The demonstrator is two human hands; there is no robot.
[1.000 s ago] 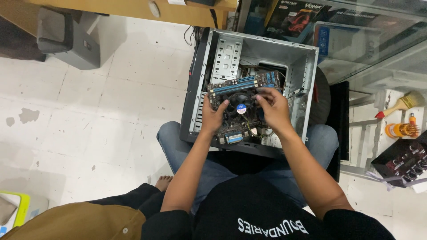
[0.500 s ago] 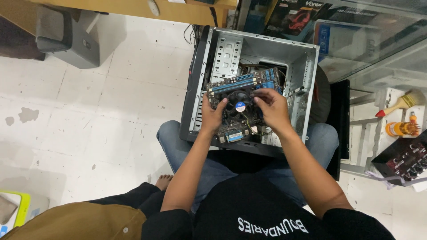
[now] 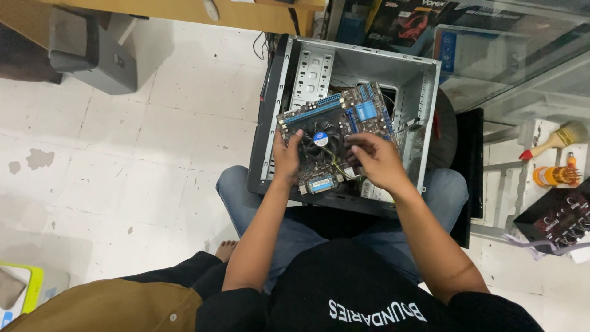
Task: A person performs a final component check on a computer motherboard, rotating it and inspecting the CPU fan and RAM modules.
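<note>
Circuit board [image 3: 335,132] gripped at its near edge by left hand [image 3: 286,161] and pinched at its right side by right hand [image 3: 376,161], tilted above the open computer case [image 3: 424,104] on the lap, likely to clear the case walls.

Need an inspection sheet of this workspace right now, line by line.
Surface: white tiled floor, stained.
Job's things: motherboard tilted over the open PC case, which rests on the person's lap.
Clutter: brush, screwdriver set at right.
Grippers: left hand and right hand each grip a board edge.
Cables: black wires behind the case.
Surroundings: grey box, wooden desk, glass shelf.
</note>
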